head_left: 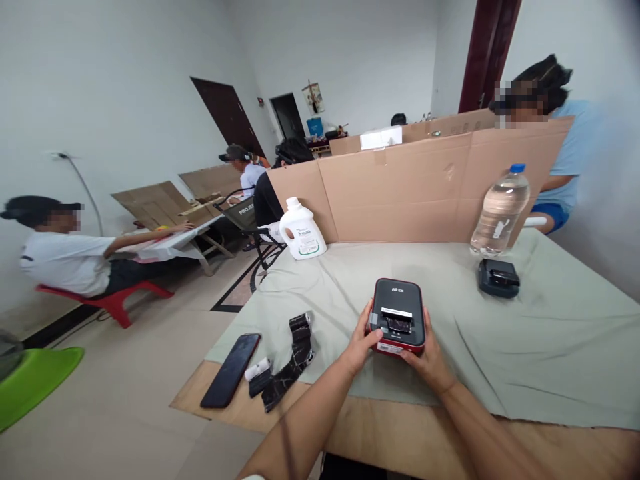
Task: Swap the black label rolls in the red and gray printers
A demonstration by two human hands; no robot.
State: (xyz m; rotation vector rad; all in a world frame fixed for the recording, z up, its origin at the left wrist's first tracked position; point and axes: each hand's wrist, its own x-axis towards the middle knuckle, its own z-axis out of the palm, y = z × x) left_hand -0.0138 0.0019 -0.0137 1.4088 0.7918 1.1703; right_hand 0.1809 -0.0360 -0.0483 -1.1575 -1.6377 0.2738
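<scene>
A small dark-topped device with a red body (pixel 399 313) sits on the pale cloth (pixel 550 347) near the table's front edge. A white strip and a dark slot show on its top. My left hand (pixel 361 341) grips its left side, thumb near the front corner. My right hand (pixel 427 357) holds its right front corner from below. A strip of dark printed tape (pixel 295 357) curls on the cloth to the left, next to a small white roll (pixel 257 369).
A black phone (pixel 231 370) lies at the table's left corner. A white jug (pixel 301 230), a clear water bottle (pixel 500 210) and a small black device (pixel 499 277) stand before a cardboard divider (pixel 410 187). Other people sit beyond and at left.
</scene>
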